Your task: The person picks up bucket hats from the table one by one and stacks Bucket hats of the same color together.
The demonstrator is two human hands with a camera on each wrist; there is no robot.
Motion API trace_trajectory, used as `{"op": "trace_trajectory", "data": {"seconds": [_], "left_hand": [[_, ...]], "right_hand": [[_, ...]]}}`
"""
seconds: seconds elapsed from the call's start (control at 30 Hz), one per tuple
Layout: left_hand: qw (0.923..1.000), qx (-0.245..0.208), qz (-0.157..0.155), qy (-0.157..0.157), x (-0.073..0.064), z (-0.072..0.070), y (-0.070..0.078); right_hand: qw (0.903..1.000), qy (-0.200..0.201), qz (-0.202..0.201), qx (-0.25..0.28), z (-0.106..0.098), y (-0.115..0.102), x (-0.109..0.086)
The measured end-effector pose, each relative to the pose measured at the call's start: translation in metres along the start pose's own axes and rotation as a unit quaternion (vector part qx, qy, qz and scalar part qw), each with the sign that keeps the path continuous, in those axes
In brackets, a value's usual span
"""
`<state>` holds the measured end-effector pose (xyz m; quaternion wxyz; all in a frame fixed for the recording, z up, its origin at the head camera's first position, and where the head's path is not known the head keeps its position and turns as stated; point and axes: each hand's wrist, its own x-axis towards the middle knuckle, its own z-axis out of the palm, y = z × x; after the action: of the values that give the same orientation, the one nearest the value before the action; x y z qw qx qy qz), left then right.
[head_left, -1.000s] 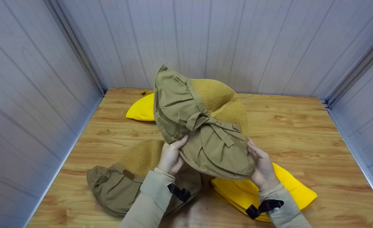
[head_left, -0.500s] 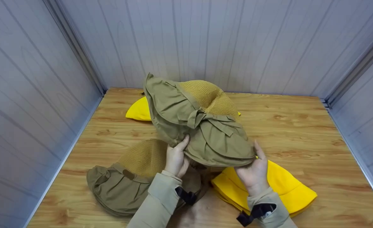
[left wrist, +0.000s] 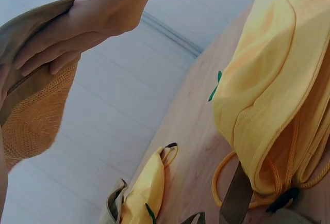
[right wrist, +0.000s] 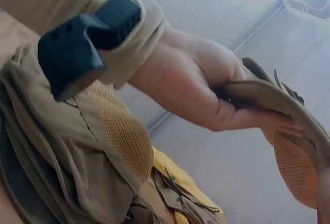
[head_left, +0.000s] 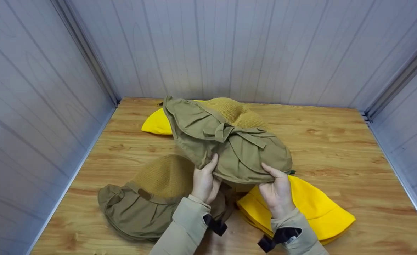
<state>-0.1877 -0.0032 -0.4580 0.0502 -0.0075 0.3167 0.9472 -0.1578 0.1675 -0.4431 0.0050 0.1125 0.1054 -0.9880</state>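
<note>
Both hands hold a khaki sun hat [head_left: 243, 152] with a tan mesh crown and a fabric bow, raised over the table. The left hand [head_left: 205, 181] grips the brim near its middle, thumb on top. Farther right along the same brim, the right hand [head_left: 276, 193] pinches it with the thumb above and the fingers underneath, as the right wrist view shows. Below and to the left lies a second khaki hat [head_left: 137, 212] with a mesh crown and small brown patch, partly behind the left forearm. A yellow hat [head_left: 321, 209] lies under the right wrist.
Another yellow hat [head_left: 157, 122] lies at the back of the wooden table [head_left: 336, 141], partly hidden by the raised hat. Pale panel walls [head_left: 229, 49] enclose the table at the back and both sides. A yellow cord loop [left wrist: 221, 177] hangs from the near yellow hat.
The raised hat has come lower and its brim has flattened. My right hand let its fingers straighten under the brim, then moved left along it, thumb now on top.
</note>
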Motion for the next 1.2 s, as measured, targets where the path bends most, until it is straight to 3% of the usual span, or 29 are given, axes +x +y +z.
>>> {"op": "trace_trajectory", "data": {"seconds": [0.1,0.2,0.37,0.43,0.5,0.63,0.77,0.93,1.2], "left_hand": [[0.9995,-0.024,-0.011,-0.015,-0.002,-0.003,0.007],[0.9978,-0.041,-0.015,-0.050,-0.002,-0.009,0.017],[0.9950,-0.030,-0.007,-0.095,-0.001,-0.021,0.039],[0.9958,-0.025,-0.002,-0.088,-0.001,-0.027,0.047],[0.9976,-0.022,0.002,-0.065,-0.002,-0.034,0.057],[0.9992,0.001,0.040,-0.010,-0.004,-0.052,0.079],[0.9947,0.052,0.083,0.031,-0.010,-0.070,0.100],[0.9839,0.130,0.097,0.075,-0.026,-0.091,0.120],[0.9578,0.182,0.151,0.164,-0.048,-0.112,0.146]], "right_hand": [[0.9998,-0.007,0.008,-0.016,0.000,-0.004,0.000],[0.9989,-0.025,0.011,-0.039,-0.002,-0.007,0.000],[0.9950,-0.052,0.028,-0.081,-0.006,-0.009,0.002],[0.9933,-0.053,0.035,-0.097,-0.008,-0.008,0.003],[0.9910,-0.051,0.035,-0.119,-0.010,-0.007,0.004],[0.9807,-0.042,0.022,-0.189,-0.013,-0.005,0.006],[0.9644,-0.026,0.013,-0.263,-0.014,0.000,0.008],[0.9409,-0.030,0.035,-0.336,-0.015,0.007,0.008],[0.8689,-0.082,0.068,-0.483,-0.021,0.020,0.006]]}}
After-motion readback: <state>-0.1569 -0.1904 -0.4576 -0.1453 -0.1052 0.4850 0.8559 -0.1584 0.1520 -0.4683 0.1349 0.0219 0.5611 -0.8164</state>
